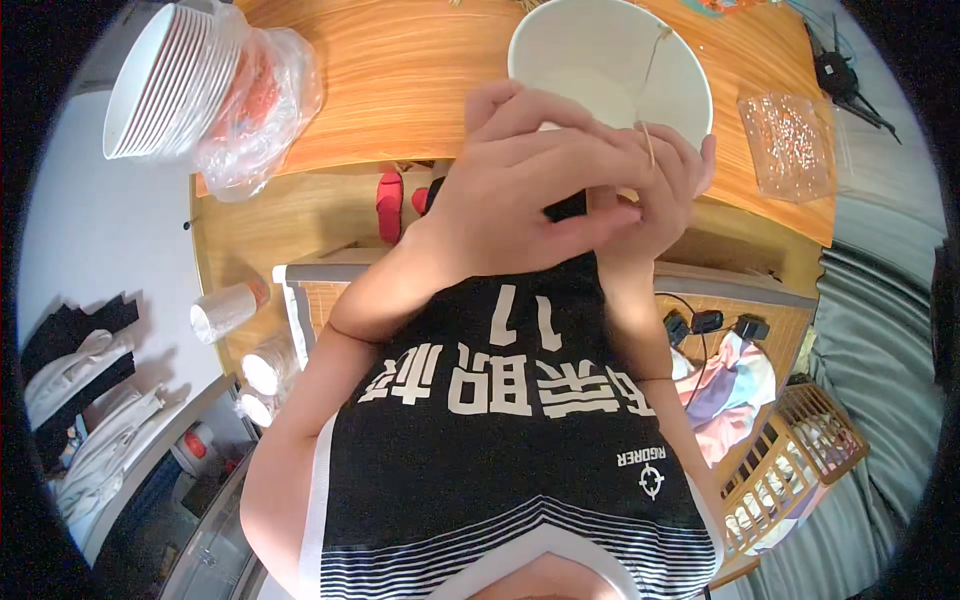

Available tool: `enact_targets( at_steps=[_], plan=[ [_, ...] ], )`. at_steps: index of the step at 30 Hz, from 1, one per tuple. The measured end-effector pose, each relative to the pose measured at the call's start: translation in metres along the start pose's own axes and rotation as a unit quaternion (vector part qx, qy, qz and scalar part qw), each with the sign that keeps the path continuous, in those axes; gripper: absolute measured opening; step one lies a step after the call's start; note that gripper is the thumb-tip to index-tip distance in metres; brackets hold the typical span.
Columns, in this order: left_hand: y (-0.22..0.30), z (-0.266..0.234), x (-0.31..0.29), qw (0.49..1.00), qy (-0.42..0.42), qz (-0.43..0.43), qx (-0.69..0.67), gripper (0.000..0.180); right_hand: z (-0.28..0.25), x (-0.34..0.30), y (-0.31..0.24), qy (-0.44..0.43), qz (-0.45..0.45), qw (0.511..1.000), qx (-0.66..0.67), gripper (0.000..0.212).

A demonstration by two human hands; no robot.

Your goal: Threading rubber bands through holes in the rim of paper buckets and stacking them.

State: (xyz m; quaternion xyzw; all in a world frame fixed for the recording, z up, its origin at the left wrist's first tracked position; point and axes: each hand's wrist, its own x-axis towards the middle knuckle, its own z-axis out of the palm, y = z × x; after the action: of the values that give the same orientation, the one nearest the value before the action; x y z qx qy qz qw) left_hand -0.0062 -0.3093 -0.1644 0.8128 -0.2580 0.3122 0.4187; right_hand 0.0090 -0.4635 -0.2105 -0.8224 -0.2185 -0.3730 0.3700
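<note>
A large white bowl [560,45] sits on the wooden table in front of me. My left hand [515,180] and my right hand [660,205] meet at its near side, with fingers curled together. A thin tan strand [647,85] runs from the bowl's far right rim down to the fingers of my right hand, which pinch around it. My left fingers are bent over toward the right hand; whatever lies between them is hidden. A clear plastic tray [790,150] holding many small bead-like bits stands right of the bowl.
Stacked white bowls [150,95] in clear plastic stand at the table's left, beside a bag with something red [258,90]. A black device [835,75] lies far right. Below are red slippers [390,205], an open drawer with cables [707,320], and a wooden slatted basket [765,480].
</note>
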Motion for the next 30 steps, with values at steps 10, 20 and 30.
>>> enact_targets(
  at_steps=[10, 20, 30],
  plan=[
    [-0.015, -0.021, -0.019, 0.87, 0.009, -0.428, -0.244, 0.018, 0.015, -0.001, 0.024, 0.009, -0.108, 0.994, -0.01, 0.015],
    [-0.044, -0.012, -0.018, 0.722, -0.193, -0.546, -0.378, 0.028, 0.019, 0.0, 0.04, 0.007, -0.151, 0.988, 0.011, 0.014],
    [-0.044, -0.002, -0.029, 0.839, -0.132, -0.446, -0.283, 0.014, 0.001, 0.001, 0.029, -0.034, -0.096, 0.995, -0.02, 0.018]
  ],
)
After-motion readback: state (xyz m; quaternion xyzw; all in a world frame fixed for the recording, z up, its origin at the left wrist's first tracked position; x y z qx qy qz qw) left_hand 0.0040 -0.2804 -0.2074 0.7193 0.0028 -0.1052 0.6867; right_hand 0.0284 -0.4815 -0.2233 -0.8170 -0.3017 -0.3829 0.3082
